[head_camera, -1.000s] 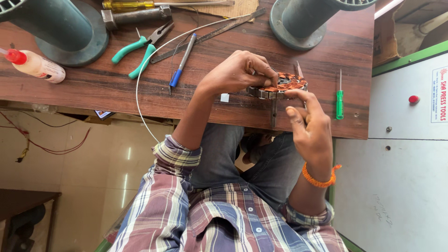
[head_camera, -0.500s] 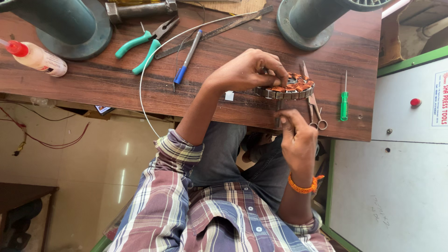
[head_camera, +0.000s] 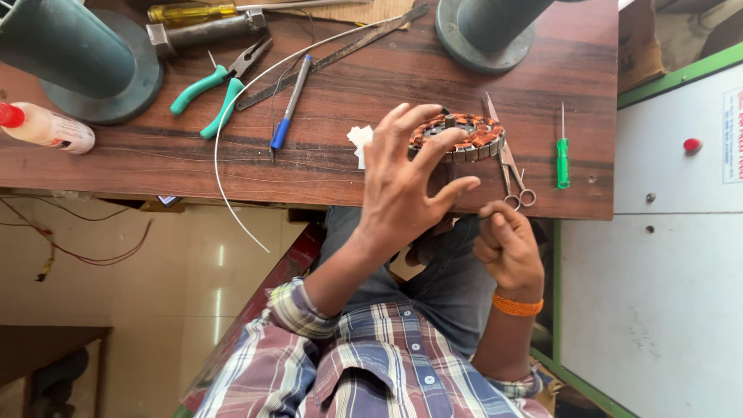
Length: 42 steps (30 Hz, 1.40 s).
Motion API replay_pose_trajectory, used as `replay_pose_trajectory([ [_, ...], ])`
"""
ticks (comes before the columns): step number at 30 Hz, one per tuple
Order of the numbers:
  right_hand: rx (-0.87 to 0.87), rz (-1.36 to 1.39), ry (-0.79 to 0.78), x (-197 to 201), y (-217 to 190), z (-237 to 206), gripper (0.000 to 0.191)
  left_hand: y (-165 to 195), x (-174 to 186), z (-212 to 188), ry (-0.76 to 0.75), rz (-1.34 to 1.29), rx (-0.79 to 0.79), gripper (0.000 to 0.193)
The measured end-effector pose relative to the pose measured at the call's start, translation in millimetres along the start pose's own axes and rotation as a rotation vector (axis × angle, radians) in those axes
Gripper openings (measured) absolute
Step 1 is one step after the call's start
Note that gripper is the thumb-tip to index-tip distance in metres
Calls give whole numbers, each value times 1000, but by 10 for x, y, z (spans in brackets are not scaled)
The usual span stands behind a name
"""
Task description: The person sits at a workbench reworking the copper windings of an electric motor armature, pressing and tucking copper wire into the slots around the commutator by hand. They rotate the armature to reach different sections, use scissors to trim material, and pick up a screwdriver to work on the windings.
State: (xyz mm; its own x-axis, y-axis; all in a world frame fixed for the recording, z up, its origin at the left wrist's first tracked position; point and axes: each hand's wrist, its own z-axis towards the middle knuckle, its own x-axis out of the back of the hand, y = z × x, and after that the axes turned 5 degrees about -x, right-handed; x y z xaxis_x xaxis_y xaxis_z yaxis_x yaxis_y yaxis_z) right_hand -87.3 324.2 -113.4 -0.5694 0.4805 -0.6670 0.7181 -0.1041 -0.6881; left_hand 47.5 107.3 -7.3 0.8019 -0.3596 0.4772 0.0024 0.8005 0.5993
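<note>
A round motor stator (head_camera: 464, 138) with copper windings lies on the brown wooden table (head_camera: 340, 166) near its front edge. My left hand (head_camera: 402, 186) is over the stator's left side with fingers spread, and its fingertips rest at the rim. My right hand (head_camera: 507, 248), with an orange band on the wrist, is curled into a fist just off the table's front edge. It sits right below the handles of small scissors (head_camera: 511, 174). Nothing shows inside the fist.
A green screwdriver (head_camera: 563, 155) lies right of the stator. To the left are a blue pen (head_camera: 288, 104), teal pliers (head_camera: 220, 89), a long white wire (head_camera: 232, 155), a small paper scrap (head_camera: 361, 141), a hammer (head_camera: 205, 31) and a glue bottle (head_camera: 46, 128). Two green cylinder stands (head_camera: 77, 66) (head_camera: 487, 27) stand at the back.
My left hand has opened and spread over the stator. My right hand has drawn back from the stator to below the table edge and closed into a fist.
</note>
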Motion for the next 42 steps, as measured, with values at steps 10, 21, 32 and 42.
replay_pose_trajectory([
  [10, 172, -50, -123, -194, -504, 16, 37, -197, -381, -50, 33, 8, -47, 41],
  [21, 179, -1026, 2, -1339, -1261, 387, 33, -221, -355, -97, 60, 16, -62, 41],
  [32, 222, -1118, -25, -1484, -1307, 584, 19, -202, -205, 291, -116, -105, 114, 28],
  [42, 390, -1360, 177, -1486, -784, 313, 11, -877, -126, 660, -555, -737, -10, 18],
])
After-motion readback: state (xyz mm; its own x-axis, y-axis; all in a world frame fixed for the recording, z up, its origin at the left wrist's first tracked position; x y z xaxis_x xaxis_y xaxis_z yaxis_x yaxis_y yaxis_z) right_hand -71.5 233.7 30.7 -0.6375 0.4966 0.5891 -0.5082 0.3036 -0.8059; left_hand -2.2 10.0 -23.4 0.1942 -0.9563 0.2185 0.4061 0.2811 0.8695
